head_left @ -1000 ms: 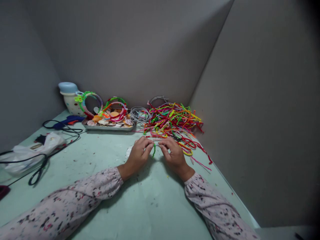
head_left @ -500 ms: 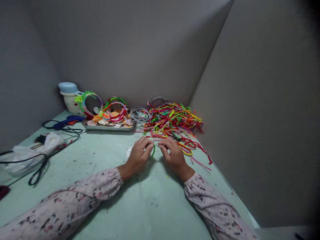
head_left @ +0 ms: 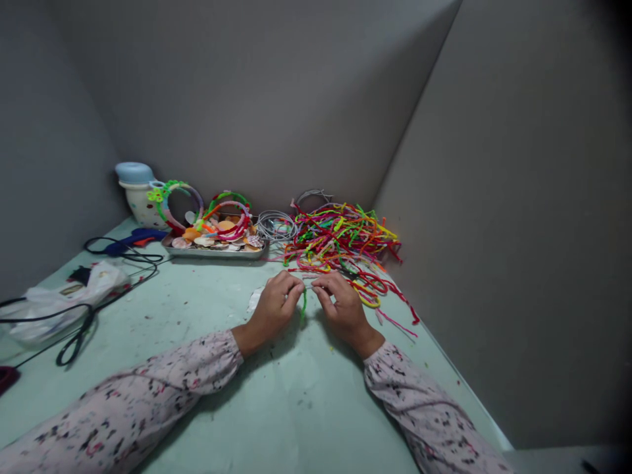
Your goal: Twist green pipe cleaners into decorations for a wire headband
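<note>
My left hand is closed in a pinch, with a short green pipe cleaner hanging from its fingertips. Facing it across a small gap, my right hand pinches the end of a thin pale wire. This wire runs across to the left fingertips, where the green piece meets it. How the two join is too small to make out. Just beyond my hands lies a tangled heap of coloured pipe cleaners, some strands reaching near my right hand.
At the back, a metal tray holds shells and several colourful hoops. Beside it are coiled grey wires and a blue-lidded container. To the left lie a blue tool, a black cable and a white plastic bag. Grey walls enclose the table.
The green pipe cleaner hangs slightly lower, showing more length below my left fingertips. Both hands have stayed almost in place.
</note>
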{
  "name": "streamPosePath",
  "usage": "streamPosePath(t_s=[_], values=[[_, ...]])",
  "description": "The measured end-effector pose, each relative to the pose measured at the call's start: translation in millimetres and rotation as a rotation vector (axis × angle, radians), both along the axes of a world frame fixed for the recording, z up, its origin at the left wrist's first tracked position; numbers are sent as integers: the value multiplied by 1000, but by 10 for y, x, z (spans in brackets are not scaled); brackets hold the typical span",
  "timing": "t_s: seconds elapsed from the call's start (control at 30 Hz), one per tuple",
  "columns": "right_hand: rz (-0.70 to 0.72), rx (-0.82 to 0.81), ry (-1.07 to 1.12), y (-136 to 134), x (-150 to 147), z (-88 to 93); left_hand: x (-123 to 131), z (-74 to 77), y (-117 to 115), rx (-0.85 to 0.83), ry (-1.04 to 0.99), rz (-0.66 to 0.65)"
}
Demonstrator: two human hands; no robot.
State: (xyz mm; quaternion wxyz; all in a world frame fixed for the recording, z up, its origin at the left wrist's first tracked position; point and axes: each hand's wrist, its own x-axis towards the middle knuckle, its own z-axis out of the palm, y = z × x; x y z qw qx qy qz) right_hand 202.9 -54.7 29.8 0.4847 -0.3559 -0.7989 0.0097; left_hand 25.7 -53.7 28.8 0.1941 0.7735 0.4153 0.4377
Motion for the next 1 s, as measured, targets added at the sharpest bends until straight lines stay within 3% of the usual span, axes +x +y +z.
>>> streamPosePath(t_s=[1.0], values=[[-3, -28, -30, -11, -4, -2, -6, 24, -10, -57, -19, -7]])
